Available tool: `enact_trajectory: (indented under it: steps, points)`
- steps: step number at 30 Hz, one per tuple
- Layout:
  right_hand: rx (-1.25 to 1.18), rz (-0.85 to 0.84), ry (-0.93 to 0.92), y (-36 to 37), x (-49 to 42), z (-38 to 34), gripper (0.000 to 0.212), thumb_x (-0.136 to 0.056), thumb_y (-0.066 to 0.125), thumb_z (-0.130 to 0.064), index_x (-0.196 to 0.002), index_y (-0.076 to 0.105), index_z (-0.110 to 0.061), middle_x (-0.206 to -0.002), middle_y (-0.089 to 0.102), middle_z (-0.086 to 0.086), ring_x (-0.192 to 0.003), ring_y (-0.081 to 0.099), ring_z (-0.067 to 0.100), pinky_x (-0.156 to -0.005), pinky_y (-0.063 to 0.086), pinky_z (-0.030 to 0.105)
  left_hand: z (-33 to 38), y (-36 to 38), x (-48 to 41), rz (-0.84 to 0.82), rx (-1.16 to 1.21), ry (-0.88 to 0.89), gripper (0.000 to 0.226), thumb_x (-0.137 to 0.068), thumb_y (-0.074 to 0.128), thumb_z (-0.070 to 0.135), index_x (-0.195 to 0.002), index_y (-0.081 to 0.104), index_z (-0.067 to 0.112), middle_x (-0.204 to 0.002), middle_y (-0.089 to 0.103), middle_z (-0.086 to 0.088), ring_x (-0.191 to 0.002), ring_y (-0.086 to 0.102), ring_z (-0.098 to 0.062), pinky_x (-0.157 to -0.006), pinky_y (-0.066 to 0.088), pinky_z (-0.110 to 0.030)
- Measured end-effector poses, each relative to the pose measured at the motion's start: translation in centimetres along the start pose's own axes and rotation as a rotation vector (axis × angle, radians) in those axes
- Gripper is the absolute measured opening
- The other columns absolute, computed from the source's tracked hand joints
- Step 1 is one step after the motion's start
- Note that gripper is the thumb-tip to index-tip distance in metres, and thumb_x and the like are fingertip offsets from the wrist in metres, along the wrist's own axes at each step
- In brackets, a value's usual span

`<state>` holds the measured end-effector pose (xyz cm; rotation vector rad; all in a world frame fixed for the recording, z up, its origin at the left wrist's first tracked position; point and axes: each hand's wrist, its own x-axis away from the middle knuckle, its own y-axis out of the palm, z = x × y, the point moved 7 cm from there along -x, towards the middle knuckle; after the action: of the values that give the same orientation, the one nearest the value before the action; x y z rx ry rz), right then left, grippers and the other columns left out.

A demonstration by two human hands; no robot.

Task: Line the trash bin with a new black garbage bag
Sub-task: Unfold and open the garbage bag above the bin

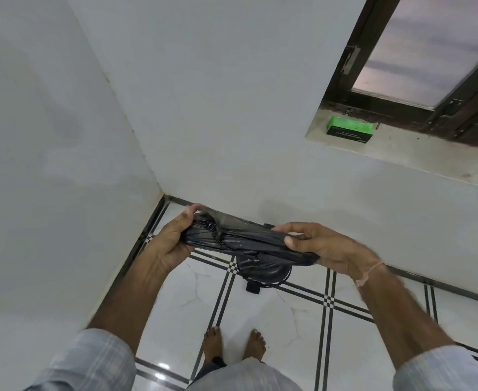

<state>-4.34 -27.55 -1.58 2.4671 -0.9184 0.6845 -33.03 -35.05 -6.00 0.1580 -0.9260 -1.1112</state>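
Note:
A folded black garbage bag (243, 241) is stretched between both hands at waist height, in front of the white wall. My left hand (173, 238) grips its left end, thumb on top. My right hand (325, 246) pinches its right end between thumb and fingers. Below the bag stands a small black trash bin (263, 270) on the floor by the wall, seen from above and mostly hidden by the bag; a black pedal (253, 287) sticks out at its front.
White floor tiles (283, 328) with black stripe lines lie underfoot, and my bare feet (233, 345) stand just behind the bin. Walls meet in a corner at the left. A green box (349, 129) rests on the window sill at upper right.

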Motion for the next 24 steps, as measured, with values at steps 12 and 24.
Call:
enact_trajectory:
  steps: [12, 24]
  points:
    - [-0.602, 0.592, -0.176, -5.1, -1.4, -0.7, 0.027, -0.109, 0.047, -0.019, -0.106, 0.074, -0.021, -0.116, 0.071, 0.009, -0.11, 0.064, 0.033, -0.102, 0.048, 0.063, -3.3, -0.4, 1.4, -0.184, -0.477, -0.204, 0.052, -0.075, 0.081, 0.053, -0.109, 0.08, 0.013, -0.107, 0.078, -0.009, -0.088, 0.075, -0.015, -0.069, 0.059, -0.025]
    - [-0.73, 0.692, -0.113, -7.6, -0.4, 5.1, 0.023, -0.108, 0.05, -0.015, -0.104, 0.072, -0.015, -0.085, 0.082, -0.001, -0.095, 0.069, 0.022, -0.072, 0.065, 0.035, -2.9, -1.9, 0.4, 0.146, 0.285, -0.056, 0.054, -0.101, 0.05, 0.044, -0.088, 0.083, 0.003, -0.106, 0.078, -0.018, -0.092, 0.077, -0.033, -0.068, 0.062, -0.052]
